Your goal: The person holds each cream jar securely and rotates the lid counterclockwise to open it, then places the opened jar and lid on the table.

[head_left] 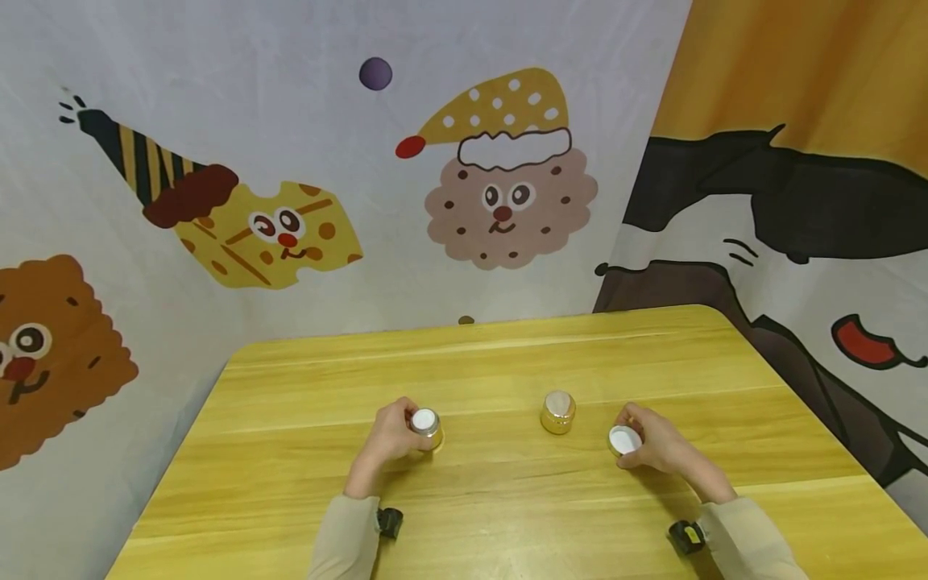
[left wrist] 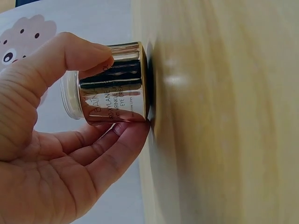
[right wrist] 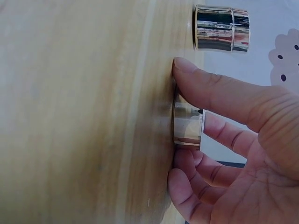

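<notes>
My left hand [head_left: 392, 437] grips a shiny gold eye cream jar [left wrist: 117, 93] between thumb and fingers, its base right at the tabletop. No lid is on this jar; its clear threaded neck [left wrist: 71, 95] is bare, and white shows at its mouth in the head view. To the right, my right hand [head_left: 654, 441] holds a gold lid [right wrist: 188, 123] by its sides, low at the table. The lid lies with its white inside [head_left: 624, 440] facing up. Between the hands, a second gold jar [head_left: 558, 412] stands upright with its lid on.
Both hands work over a yellow wood-grain table [head_left: 493, 515]. Behind it hangs a pale cloth [head_left: 326, 48] with cartoon figures, and an orange and dark patterned part [head_left: 797, 80] is at the right. Each wrist wears a small black camera [head_left: 390, 522].
</notes>
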`<state>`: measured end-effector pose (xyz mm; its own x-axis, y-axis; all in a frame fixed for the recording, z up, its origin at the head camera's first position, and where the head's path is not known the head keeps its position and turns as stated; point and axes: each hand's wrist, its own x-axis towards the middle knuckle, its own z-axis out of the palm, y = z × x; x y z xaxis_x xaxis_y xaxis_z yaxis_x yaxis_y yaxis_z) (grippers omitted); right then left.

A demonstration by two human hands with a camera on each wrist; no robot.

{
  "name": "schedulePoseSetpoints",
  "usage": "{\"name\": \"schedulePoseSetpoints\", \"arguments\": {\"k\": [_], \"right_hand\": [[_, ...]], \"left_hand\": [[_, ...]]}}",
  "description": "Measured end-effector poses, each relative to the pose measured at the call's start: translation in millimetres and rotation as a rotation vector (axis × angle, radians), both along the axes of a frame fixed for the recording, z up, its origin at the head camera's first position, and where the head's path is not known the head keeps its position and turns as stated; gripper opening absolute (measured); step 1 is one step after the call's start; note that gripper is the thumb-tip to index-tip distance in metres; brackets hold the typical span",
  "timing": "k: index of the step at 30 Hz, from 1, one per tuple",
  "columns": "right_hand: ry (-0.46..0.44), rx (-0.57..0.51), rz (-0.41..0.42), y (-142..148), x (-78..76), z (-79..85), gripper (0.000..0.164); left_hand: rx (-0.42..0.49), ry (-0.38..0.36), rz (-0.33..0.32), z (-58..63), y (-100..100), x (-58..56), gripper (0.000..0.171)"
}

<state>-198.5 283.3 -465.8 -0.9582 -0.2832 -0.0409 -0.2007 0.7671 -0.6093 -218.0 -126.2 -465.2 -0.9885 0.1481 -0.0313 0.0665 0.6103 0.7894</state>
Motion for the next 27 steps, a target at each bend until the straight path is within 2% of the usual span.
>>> {"name": "schedulePoseSetpoints", "arguments": {"k": [10, 17, 27], "right_hand": [[-0.009, 0.003, 0.002, 1.1, -1.2, -0.5, 0.052], [-0.004, -0.004, 0.013, 1.4, -0.8, -0.4, 0.051], [-0.011, -0.003, 0.006, 1.2, -1.0, -0.1, 0.051]], "left_hand": [[-0.025, 0.020, -0.017, -2.2, 1.9, 1.1, 0.044], [-0.018, 0.022, -0.058, -0.8, 1.8, 2.0, 0.051], [0.006, -0.006, -0.050, 2.4, 3.4, 2.8, 0.052]]}}
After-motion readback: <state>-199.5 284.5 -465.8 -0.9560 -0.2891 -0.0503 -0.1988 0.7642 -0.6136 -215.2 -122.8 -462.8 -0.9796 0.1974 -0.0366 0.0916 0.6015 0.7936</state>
